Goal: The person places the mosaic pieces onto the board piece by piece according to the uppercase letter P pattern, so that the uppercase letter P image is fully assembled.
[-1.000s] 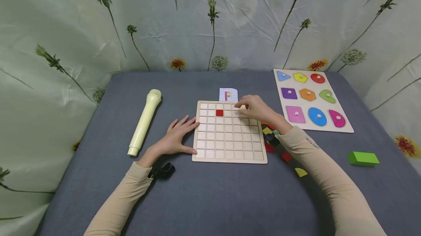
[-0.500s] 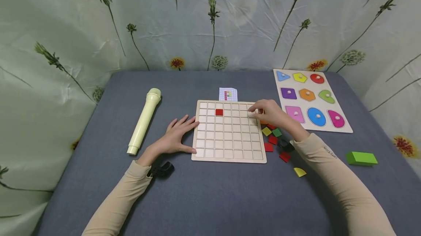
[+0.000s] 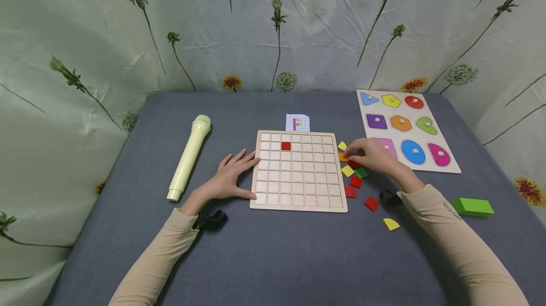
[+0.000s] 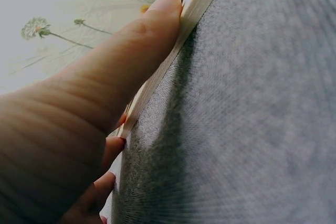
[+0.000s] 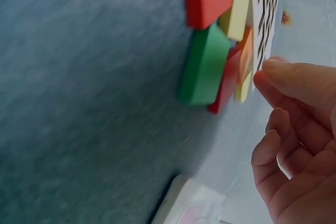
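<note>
My left hand (image 3: 228,178) lies with spread fingers against the left edge of a wooden grid board (image 3: 298,173). In the left wrist view the thumb (image 4: 152,30) touches the board's side (image 4: 202,6). One red square tile (image 3: 286,146) sits in an upper cell. Beyond the board's right edge, my right hand (image 3: 375,156) hovers by loose tiles, its thumb and forefinger tips close together with nothing seen between them. Near it are an orange tile (image 3: 343,157), a yellow quarter-round tile (image 3: 342,145) and a green tile (image 5: 203,66). A red tile (image 5: 227,80) is partly covered in the head view.
A printed pattern card (image 3: 297,122) pokes out behind the board. At the back right lies a shape puzzle (image 3: 409,130) with knobbed pieces. A green block (image 3: 472,207) stands at the right, a cream microphone-shaped tube (image 3: 188,159) at the left. More red tiles (image 3: 371,203) lie nearer.
My right hand has moved right, from over the board's upper right part to the loose tiles beside it. The left hand stays at the board's edge.
</note>
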`<state>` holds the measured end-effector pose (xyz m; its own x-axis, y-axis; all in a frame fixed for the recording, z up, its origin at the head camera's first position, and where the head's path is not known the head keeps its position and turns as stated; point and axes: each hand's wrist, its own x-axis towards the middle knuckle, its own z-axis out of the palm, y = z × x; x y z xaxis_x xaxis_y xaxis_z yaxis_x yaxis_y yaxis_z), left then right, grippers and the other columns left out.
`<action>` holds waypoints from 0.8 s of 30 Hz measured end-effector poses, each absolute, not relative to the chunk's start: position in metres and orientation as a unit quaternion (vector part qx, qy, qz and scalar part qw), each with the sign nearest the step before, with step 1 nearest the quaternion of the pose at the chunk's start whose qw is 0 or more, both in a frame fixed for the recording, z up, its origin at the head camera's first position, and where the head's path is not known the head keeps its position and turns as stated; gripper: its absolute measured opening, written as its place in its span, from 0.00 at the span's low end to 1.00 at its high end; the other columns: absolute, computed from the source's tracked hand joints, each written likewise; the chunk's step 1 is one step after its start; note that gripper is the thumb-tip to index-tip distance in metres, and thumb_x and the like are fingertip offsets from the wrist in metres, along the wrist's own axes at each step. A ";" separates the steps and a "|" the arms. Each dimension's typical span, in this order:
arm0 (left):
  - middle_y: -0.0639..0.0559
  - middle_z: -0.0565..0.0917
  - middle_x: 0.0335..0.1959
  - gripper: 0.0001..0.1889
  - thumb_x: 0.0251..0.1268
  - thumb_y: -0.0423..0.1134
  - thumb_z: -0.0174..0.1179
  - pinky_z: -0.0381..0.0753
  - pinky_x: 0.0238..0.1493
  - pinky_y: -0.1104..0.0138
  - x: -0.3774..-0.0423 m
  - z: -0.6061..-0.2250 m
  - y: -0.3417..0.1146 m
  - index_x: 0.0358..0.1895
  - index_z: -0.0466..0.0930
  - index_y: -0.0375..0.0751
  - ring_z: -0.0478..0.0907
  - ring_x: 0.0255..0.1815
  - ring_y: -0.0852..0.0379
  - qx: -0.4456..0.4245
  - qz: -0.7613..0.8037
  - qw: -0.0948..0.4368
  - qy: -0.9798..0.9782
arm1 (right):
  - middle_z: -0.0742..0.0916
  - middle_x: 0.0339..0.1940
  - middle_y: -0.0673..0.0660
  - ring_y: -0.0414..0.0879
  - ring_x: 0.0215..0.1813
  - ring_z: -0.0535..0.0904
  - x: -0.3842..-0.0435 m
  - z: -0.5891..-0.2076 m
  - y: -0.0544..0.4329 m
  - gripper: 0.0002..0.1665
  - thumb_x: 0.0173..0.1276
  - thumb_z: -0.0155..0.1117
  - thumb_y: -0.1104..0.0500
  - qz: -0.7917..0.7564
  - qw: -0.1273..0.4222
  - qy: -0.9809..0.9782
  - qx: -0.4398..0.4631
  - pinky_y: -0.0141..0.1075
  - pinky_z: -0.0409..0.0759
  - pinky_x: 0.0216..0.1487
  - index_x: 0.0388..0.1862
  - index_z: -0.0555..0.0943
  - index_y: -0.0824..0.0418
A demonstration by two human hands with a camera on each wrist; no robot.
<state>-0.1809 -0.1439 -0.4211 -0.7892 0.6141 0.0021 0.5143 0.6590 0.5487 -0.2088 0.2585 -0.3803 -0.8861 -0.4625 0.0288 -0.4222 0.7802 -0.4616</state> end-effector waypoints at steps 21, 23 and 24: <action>0.45 0.55 0.76 0.51 0.42 0.54 0.72 0.36 0.71 0.42 -0.180 -0.422 -0.145 0.73 0.57 0.46 0.43 0.78 0.41 0.314 0.268 0.089 0.907 | 0.86 0.41 0.61 0.42 0.33 0.72 -0.196 -0.389 0.287 0.15 0.55 0.66 0.70 -0.236 0.058 0.935 -0.258 0.26 0.72 0.31 0.44 0.84 0.65; 0.45 0.55 0.76 0.51 0.42 0.54 0.72 0.36 0.71 0.41 -0.179 -0.421 -0.145 0.73 0.57 0.46 0.43 0.78 0.40 0.315 0.266 0.088 0.907 | 0.86 0.40 0.60 0.40 0.32 0.72 -0.195 -0.389 0.289 0.15 0.54 0.67 0.69 -0.237 0.056 0.935 -0.258 0.26 0.72 0.31 0.43 0.84 0.65; 0.45 0.55 0.76 0.51 0.42 0.54 0.72 0.37 0.71 0.41 -0.179 -0.421 -0.145 0.72 0.57 0.45 0.43 0.78 0.40 0.315 0.265 0.088 0.907 | 0.86 0.40 0.60 0.39 0.32 0.72 -0.195 -0.390 0.289 0.15 0.54 0.68 0.69 -0.238 0.055 0.934 -0.259 0.26 0.72 0.31 0.43 0.84 0.65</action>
<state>-0.1787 -0.1449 -0.4212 -0.7865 0.6176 0.0064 0.5239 0.6616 0.5365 -0.1954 0.2892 -0.3899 -0.8593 -0.5111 0.0203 -0.4585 0.7522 -0.4731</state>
